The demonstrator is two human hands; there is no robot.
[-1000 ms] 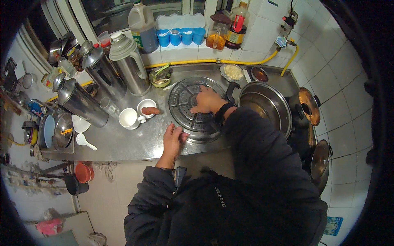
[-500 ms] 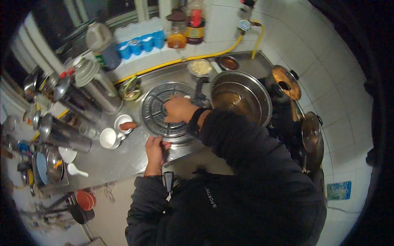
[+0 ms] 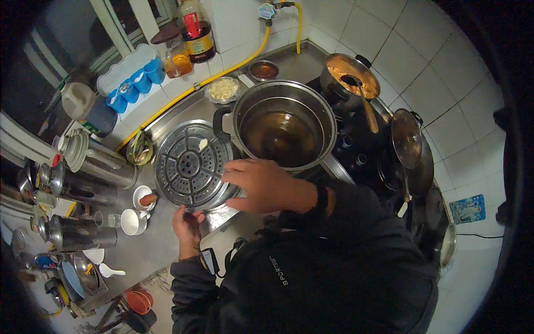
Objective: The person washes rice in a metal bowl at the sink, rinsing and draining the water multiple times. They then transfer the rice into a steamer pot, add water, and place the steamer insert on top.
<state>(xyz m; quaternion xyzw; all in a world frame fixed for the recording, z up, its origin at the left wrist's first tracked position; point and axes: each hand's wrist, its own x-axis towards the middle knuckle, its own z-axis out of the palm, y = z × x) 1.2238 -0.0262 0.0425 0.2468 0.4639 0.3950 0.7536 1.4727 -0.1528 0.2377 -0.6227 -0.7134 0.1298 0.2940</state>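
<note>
A perforated steel steamer tray (image 3: 186, 172) rests on steel beneath it, with a small white piece (image 3: 203, 144) on its upper right. My left hand (image 3: 188, 227) holds its near rim with the fingertips. My right hand (image 3: 260, 186) is open at the tray's right edge, fingers apart and curved, hiding part of that rim. Just beyond my right hand stands a large steel pot (image 3: 283, 131) with a shallow brown, shiny bottom. Left of the tray are a small white bowl with a brown item (image 3: 147, 200) and a white cup (image 3: 132, 222).
A gas stove (image 3: 350, 150) with pans (image 3: 406, 139) is on the right. Steel flasks (image 3: 83, 231) line the left. Bowls (image 3: 222, 89), bottles (image 3: 198, 39) and a yellow hose (image 3: 260, 39) run along the back. The steel counter's front edge (image 3: 146, 270) is near.
My right hand has left the tray's middle for its right rim, uncovering the white piece. My left hand stays at the near rim. The view has turned toward the stove.
</note>
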